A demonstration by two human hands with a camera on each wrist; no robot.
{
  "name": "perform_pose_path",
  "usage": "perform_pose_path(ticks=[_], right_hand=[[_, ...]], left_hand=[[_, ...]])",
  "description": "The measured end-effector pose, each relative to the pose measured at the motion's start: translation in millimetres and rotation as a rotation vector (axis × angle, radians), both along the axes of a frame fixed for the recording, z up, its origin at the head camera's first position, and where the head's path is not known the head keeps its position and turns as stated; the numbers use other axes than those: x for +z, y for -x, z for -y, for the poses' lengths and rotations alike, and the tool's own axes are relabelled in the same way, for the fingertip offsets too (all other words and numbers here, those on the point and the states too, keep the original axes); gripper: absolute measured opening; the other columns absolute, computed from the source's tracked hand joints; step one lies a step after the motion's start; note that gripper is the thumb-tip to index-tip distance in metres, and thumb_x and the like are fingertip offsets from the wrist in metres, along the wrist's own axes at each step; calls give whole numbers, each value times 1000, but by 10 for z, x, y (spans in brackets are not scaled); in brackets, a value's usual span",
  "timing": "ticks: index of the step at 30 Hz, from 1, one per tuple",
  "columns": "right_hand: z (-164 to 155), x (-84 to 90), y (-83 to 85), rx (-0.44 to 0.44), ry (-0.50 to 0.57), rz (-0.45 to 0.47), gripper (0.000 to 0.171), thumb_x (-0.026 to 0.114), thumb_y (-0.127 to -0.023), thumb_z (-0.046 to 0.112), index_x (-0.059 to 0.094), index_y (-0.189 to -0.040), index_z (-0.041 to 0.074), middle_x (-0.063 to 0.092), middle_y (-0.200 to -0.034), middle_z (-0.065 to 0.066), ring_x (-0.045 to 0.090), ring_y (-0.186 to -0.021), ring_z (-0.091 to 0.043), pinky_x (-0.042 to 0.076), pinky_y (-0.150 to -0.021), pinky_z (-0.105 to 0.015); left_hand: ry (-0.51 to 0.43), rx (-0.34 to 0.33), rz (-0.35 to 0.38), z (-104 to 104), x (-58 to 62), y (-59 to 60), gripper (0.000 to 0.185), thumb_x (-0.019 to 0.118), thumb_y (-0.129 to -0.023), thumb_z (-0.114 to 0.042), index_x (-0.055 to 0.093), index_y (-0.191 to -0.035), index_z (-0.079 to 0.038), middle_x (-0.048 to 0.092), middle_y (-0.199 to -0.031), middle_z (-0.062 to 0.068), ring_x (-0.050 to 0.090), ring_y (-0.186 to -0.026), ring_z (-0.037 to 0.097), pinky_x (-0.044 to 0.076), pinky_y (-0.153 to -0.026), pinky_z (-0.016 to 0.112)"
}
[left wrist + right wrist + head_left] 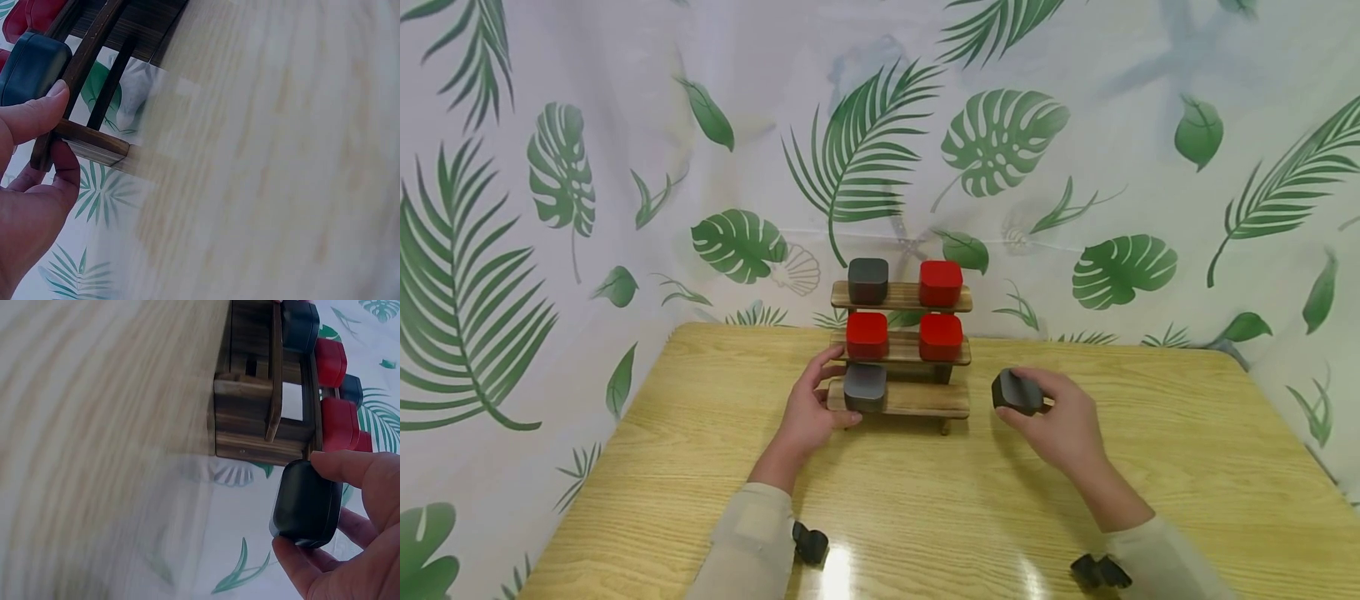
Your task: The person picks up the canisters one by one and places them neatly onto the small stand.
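Observation:
A three-tier wooden display stand (925, 400) stands on the table. My left hand (811, 410) grips the left end of its lowest tier, thumb on top and fingers underneath in the left wrist view. Close to that thumb sits a dark grey rounded box (865, 388). To the right of the stand, my right hand (1060, 421) pinches another dark grey box (306, 503) between thumb and fingers, above the table. The middle tier bears two red boxes, left (867, 336) and right (941, 337). On the top tier are a dark grey box (868, 281) and a red box (941, 283).
The pale wooden table (910, 517) runs around the stand. Behind it hangs a white cloth (887, 167) printed with green leaves. Dark wrist-mounted pieces show at both sleeves, left (810, 543) and right (1100, 572).

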State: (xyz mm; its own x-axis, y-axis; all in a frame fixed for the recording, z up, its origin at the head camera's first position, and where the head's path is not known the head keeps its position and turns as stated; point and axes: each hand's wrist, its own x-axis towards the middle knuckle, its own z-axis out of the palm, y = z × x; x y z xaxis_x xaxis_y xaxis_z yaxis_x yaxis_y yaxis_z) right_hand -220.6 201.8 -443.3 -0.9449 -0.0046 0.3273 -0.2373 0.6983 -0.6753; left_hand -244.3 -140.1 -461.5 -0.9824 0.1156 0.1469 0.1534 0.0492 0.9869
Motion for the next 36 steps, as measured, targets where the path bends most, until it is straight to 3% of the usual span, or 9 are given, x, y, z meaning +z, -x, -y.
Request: perform_pose_path(ticks=[5,15,36], right_hand=[[65,-16,-17,17,26,-1,56,87,-78,15,67,-130,8,61,-127,-18,58,-113,-38,55,-80,-52],[192,-60,-48,32,48,1,55,88,-77,14,68,-128,7,61,-127,-16,58,-114,-36,55,-80,-49],[462,-59,-31,68,88,17,54,88,-77,14,68,-127,9,61,-127,-15,58,-114,-34,55,-80,-50]], left_hand=[[-4,-2,6,-1,58,-28,97,76,-67,26,45,-150,-14,46,-145,11,53,-116,40,49,-78,38],[1,1,14,-3,23,-21,97,76,-67,26,46,-149,-15,45,-147,8,50,-122,38,48,-82,40],[-10,-2,30,-7,54,-34,97,75,-67,27,45,-149,-15,48,-143,15,53,-113,40,49,-79,38]])
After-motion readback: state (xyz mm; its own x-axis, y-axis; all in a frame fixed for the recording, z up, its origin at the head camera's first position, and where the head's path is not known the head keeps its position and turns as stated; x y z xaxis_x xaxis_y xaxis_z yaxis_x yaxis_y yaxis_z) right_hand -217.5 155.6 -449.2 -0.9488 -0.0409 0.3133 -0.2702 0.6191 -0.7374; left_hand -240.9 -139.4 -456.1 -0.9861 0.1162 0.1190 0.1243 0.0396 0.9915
